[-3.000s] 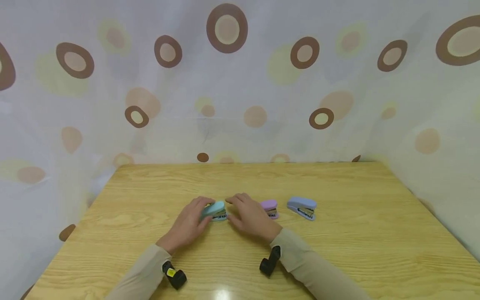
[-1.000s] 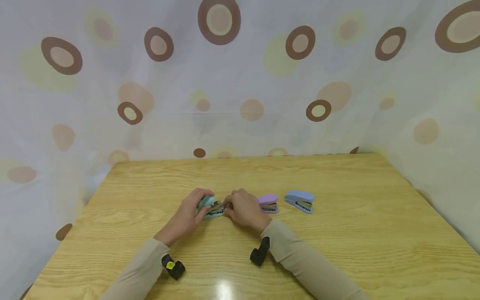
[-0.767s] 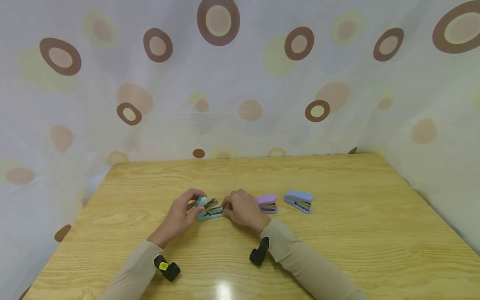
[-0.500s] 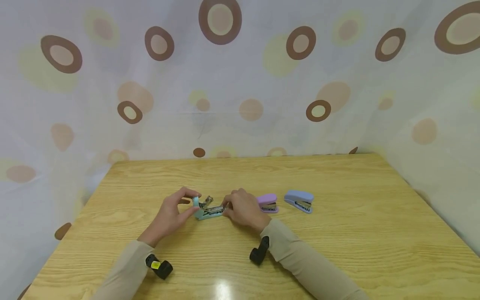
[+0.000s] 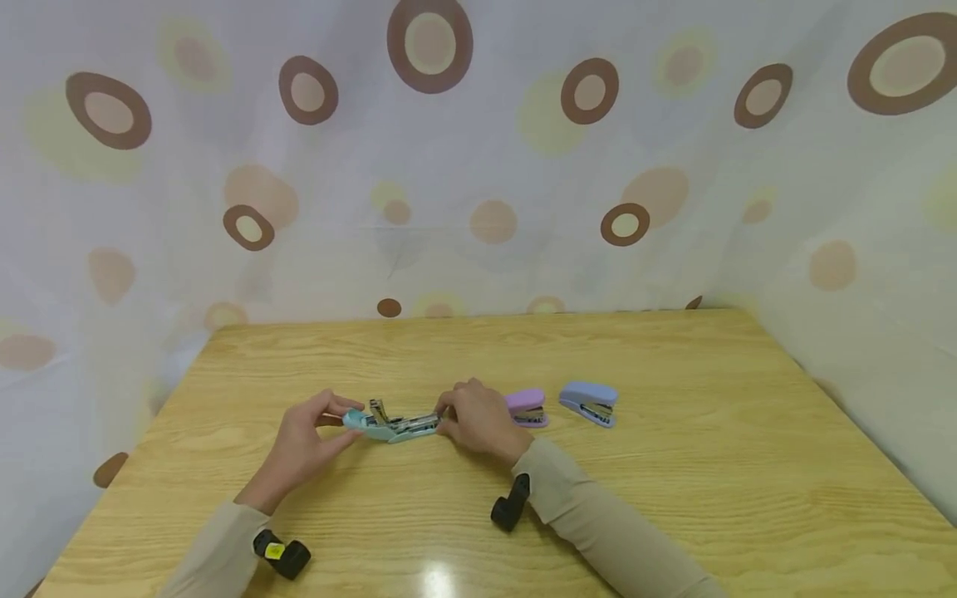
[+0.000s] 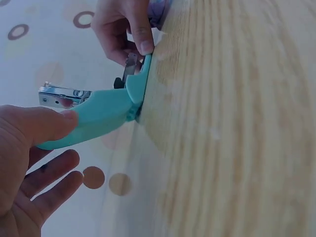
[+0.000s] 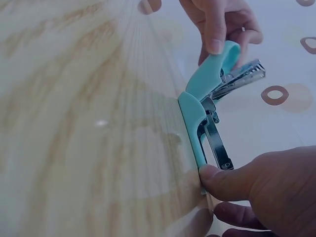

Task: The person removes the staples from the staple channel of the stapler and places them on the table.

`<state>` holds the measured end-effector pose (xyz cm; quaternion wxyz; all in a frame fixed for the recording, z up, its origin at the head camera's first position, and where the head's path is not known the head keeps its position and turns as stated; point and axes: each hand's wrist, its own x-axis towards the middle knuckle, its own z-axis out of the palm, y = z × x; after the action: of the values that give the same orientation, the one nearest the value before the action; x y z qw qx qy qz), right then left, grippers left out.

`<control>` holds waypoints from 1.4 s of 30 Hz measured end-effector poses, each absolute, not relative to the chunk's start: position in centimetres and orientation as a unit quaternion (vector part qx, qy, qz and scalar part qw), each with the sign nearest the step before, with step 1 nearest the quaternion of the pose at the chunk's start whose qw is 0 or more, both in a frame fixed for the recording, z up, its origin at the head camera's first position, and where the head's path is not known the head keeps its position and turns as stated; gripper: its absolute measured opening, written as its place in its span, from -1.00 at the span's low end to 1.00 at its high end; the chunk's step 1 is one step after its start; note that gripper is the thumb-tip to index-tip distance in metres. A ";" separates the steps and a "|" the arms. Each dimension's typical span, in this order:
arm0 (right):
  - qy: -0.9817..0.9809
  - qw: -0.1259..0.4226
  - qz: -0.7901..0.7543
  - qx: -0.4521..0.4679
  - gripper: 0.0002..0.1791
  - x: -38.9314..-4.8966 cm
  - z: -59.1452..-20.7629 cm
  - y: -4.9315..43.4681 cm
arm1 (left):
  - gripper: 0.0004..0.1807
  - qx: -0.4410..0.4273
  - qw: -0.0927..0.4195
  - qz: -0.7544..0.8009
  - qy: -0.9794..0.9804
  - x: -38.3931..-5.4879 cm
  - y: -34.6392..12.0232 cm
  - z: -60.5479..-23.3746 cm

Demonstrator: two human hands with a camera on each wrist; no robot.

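A teal stapler [image 5: 377, 430] lies on the table, its top cover swung far back to the left. In the head view my left hand [image 5: 301, 436] pinches the end of that cover between thumb and fingers. My right hand [image 5: 478, 418] grips the front end of the base, as the right wrist view shows with the thumb on the teal base [image 7: 190, 121]. A metal staple rail [image 7: 242, 79] sticks up from the opened stapler. The left wrist view shows the teal cover [image 6: 101, 116] held slightly above the tabletop, hinge end near the wood.
Right of my right hand stands a purple stapler [image 5: 527, 407], partly behind the hand. Farther right is a blue stapler [image 5: 589, 403]. Both rest on the wooden table [image 5: 635, 498]. A patterned curtain [image 5: 478, 166] hangs behind the table.
My left hand has swung the teal stapler's cover up and back to the left, opening it wide. My right hand has closed onto the base's front end and stays there.
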<state>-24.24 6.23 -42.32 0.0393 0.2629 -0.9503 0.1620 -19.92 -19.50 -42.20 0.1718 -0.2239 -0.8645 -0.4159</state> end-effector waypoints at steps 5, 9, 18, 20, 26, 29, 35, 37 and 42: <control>-0.950 0.040 0.152 0.268 -0.81 -24.0 -42.5 6.3 | -0.74 -0.176 0.137 -0.435 -0.873 -19.2 -20.2 -43.1; -0.949 0.043 0.153 0.272 -0.81 -23.9 -42.6 6.2 | -0.74 -0.166 0.132 -0.447 -0.869 -19.1 -20.3 -43.2; -0.941 0.059 0.161 0.292 -0.80 -24.0 -42.4 6.3 | -0.71 -0.179 0.164 -0.458 -0.855 -19.2 -20.1 -43.5; -0.936 0.056 0.165 0.306 -0.78 -24.1 -42.4 6.3 | -0.71 -0.182 0.169 -0.453 -0.856 -19.1 -19.9 -43.5; -0.899 0.019 0.248 0.362 -0.69 -24.6 -42.4 6.4 | -0.70 -0.185 0.184 -0.428 -0.865 -19.0 -19.7 -43.4; -0.872 0.006 0.296 0.390 -0.75 -25.2 -42.6 6.3 | -0.69 -0.184 0.186 -0.419 -0.869 -19.3 -19.8 -43.3; -0.838 -0.023 0.341 0.425 -0.85 -26.1 -43.4 6.1 | -0.71 -0.186 0.174 -0.415 -0.873 -19.5 -19.9 -43.3; -0.830 -0.028 0.353 0.431 -0.87 -26.3 -43.6 6.1 | -0.71 -0.185 0.174 -0.413 -0.875 -19.5 -19.9 -43.2; -0.822 -0.018 0.354 0.446 -0.89 -26.8 -44.0 5.9 | -0.70 -0.183 0.176 -0.411 -0.876 -19.3 -19.9 -43.0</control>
<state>-26.84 5.95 -44.04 -0.0179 0.4461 -0.8217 0.3542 -19.35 -19.87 -43.03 0.1761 -0.1829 -0.8758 -0.4106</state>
